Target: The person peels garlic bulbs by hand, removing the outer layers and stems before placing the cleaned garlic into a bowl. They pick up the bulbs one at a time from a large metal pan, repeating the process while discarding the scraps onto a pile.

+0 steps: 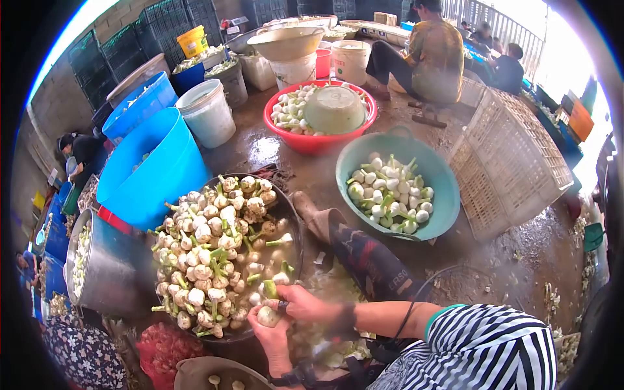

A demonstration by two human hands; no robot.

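Note:
In the lower middle, my left hand [272,341] is closed around a pale garlic bulb [268,316]. My right hand [300,304] meets it from the right with fingers curled against the bulb's upper side. A dark band shows at one of its fingers; whether it grips a small tool is hidden. A green stem [270,288] sticks up just beyond the fingers. Both hands are over the near right rim of a dark tub [300,250], heaped with unpeeled garlic bulbs [201,240] on the left and holding murky water on the right.
A teal basin [448,195] of white garlic stands beyond my boot [315,218]. Behind are a red basin [312,143], a blue tub [146,172] and a white bucket [207,117]. A plastic crate [510,162] leans at right. A person [435,62] sits at the back.

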